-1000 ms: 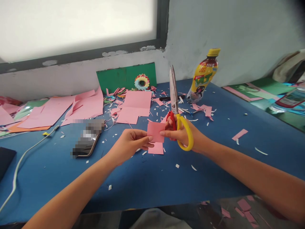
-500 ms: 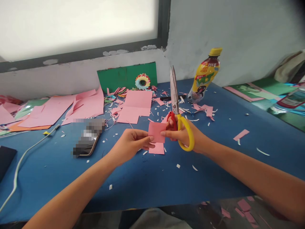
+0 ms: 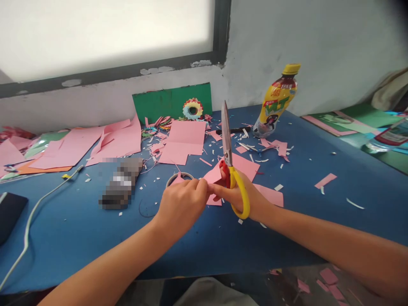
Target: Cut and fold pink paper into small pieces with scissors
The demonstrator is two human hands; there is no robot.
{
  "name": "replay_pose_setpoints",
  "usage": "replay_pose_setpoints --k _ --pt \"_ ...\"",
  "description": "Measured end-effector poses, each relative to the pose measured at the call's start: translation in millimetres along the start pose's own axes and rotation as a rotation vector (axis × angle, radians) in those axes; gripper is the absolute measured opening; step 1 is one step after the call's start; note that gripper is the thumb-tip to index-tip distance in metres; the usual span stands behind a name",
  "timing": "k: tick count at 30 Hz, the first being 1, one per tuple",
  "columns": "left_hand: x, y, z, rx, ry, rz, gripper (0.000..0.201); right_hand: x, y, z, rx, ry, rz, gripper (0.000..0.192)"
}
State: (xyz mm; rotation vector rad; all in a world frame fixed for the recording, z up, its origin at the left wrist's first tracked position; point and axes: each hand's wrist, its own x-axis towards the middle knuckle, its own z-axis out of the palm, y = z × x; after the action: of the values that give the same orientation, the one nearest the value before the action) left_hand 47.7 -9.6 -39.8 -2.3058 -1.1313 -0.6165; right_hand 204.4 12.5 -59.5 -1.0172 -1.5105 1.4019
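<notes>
My left hand [image 3: 183, 202] is closed, its fingers pinching the edge of a small piece of pink paper [image 3: 214, 173]; my knuckles hide much of the piece. My right hand [image 3: 250, 197] meets it at the same paper with thumb and finger. Scissors [image 3: 226, 140] with one red and one yellow handle stay in the right hand, blades pointing up and away from the paper. Under the hands lie further pink pieces, among them a pink sheet [image 3: 250, 166] and a pink strip [image 3: 270, 195]. A ring-shaped roll [image 3: 169, 178] shows partly behind the left hand.
Pink sheets [image 3: 76, 146] and a blurred phone-like object [image 3: 121, 182] lie left on the blue table [image 3: 127, 250]. A leaning yellow-labelled bottle [image 3: 276, 102] stands at the back right. Green board [image 3: 165, 102] and a folded paper ring [image 3: 193, 109] are at the back. Paper scraps are scattered about.
My left hand has turned knuckles-up and moved right, against the right hand, covering most of the pink paper. The scissors have shifted slightly left and down. More pink pieces are uncovered.
</notes>
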Motion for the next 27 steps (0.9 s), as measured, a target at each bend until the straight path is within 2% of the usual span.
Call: replay_pose_setpoints --k 3,8,11,15,18,21,24,27 --pt "2 7 -2.0 0.053 -0.009 0.004 0.015 -1 2 2 0.003 0.029 0.000 0.031" --pt "0 18 0.4 0.035 -0.090 0.004 0.014 -2 -2 3 -0.109 0.085 0.056 0.014" --pt "-1 17 -0.2 -0.080 -0.143 -0.095 0.016 0 -4 0 -0.106 0.098 0.055 0.013" --pt "2 2 -1.7 -0.476 -0.186 -0.407 0.029 5 1 -10 -0.037 0.038 0.036 0.013" --pt "6 -9 0.8 -0.996 -0.233 -0.683 0.029 9 7 -17 0.074 -0.030 0.040 0.018" --pt "9 -11 3.8 -1.489 -0.421 -0.913 0.039 10 10 -23 0.110 -0.119 0.036 0.021" --pt "11 -9 3.9 -1.678 -0.609 -0.964 0.037 7 10 -25 0.069 -0.241 0.025 0.023" --pt "12 -9 3.6 -1.668 -0.702 -0.945 0.032 2 7 -24 0.019 -0.315 0.016 0.024"
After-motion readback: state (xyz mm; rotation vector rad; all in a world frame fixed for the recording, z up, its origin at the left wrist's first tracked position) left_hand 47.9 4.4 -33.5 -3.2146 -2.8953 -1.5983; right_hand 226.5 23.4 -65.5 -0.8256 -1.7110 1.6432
